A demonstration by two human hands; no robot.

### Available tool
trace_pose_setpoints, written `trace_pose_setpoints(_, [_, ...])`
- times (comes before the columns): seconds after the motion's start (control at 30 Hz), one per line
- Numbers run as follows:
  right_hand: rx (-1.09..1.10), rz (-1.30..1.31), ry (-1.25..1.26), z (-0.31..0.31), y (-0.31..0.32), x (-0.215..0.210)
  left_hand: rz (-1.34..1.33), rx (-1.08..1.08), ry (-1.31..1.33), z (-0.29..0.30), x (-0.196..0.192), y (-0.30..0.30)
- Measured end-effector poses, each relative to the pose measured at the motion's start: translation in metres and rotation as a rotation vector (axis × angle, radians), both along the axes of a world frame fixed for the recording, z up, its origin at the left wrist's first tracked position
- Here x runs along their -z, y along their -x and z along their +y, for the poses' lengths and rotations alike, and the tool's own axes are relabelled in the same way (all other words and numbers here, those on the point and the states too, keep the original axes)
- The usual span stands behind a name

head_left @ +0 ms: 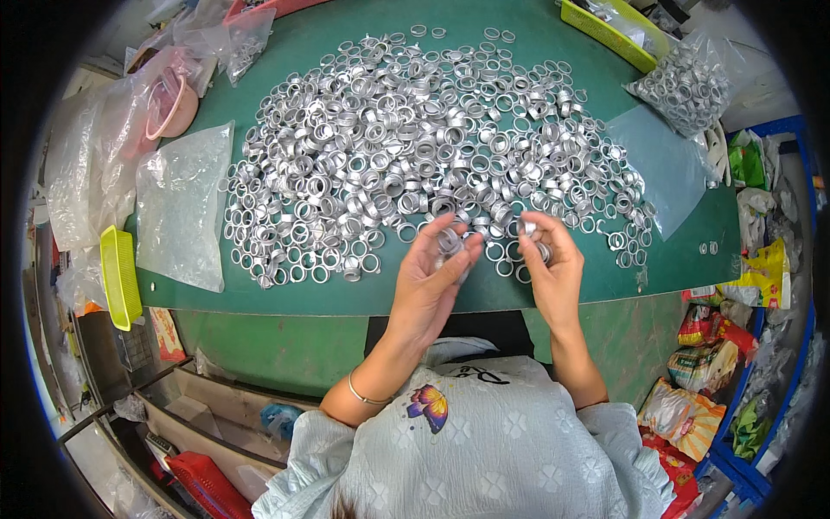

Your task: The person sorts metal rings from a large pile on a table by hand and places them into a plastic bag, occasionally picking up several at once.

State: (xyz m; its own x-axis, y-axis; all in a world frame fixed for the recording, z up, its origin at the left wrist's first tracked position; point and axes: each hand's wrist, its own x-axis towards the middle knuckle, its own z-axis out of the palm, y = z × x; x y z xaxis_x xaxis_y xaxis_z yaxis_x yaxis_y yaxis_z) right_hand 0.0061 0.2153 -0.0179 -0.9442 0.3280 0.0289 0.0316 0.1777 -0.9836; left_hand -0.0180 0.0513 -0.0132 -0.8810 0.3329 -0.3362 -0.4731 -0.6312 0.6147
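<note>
A wide pile of silver metal rings (389, 138) covers the middle of the green table (484, 298). At the pile's near edge, my left hand (432, 272) curls its fingers and thumb around a few metal rings (450, 243). My right hand (553, 259) is close by on the right, its fingers bent around a few more rings (543, 251). A gap separates the two hands, with loose rings lying behind and between them. The exact number of rings in each hand cannot be made out.
Clear plastic sheets lie left (186, 208) and right (661, 169) of the pile. A bag of metal parts (687, 86) stands at the back right, near a yellow-green basket (609, 35). A pink basin (177, 108) and a yellow tray (120, 277) are at left. Shelving (778, 363) stands right.
</note>
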Motion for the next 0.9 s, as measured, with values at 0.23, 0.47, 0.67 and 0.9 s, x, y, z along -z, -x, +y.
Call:
trace_pose_setpoints(0.23, [0.062,0.19,-0.562,0.014,0.032,0.021,0.796,-0.371,1.196,0.003,0.028,0.023])
trace_pose_setpoints(0.47, [0.128,0.249,-0.49,0.023,0.029,0.019,0.857,-0.287,1.243,0.0,0.037,0.021])
trace_pose_setpoints(0.67, [-0.019,0.093,0.413,0.017,0.016,-0.008,0.93,-0.423,1.182,-0.005,0.037,0.03])
trace_pose_setpoints(0.9, [-0.093,0.182,0.268,0.003,0.001,-0.016,1.024,-0.334,1.383,-0.008,0.025,0.034])
